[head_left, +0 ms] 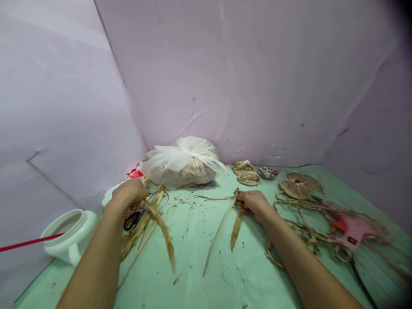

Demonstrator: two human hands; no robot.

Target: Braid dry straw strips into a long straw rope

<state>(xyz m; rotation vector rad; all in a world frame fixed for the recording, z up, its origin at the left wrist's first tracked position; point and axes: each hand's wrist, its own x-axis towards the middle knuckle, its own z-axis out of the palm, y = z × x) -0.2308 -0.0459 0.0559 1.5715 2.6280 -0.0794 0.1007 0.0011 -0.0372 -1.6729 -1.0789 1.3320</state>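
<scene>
My left hand (130,192) is closed around a bundle of dried leaf strips (151,223) at the left of the green table, lifting it a little; the strips trail toward me, and one is blurred. Black-handled scissors (132,219) lie just under that hand. My right hand (254,201) is pinched shut on the end of a few dried leaf strips (225,221) at the middle of the table. A braided straw rope (305,231) runs from under my right forearm toward the right.
A white plastic bag (182,161) full of dried material stands at the back. Small woven coils (247,174) and a round woven mat (299,184) lie behind my right hand. A pink glue gun (349,227) rests on the right. A white ceramic pot (69,234) sits at left.
</scene>
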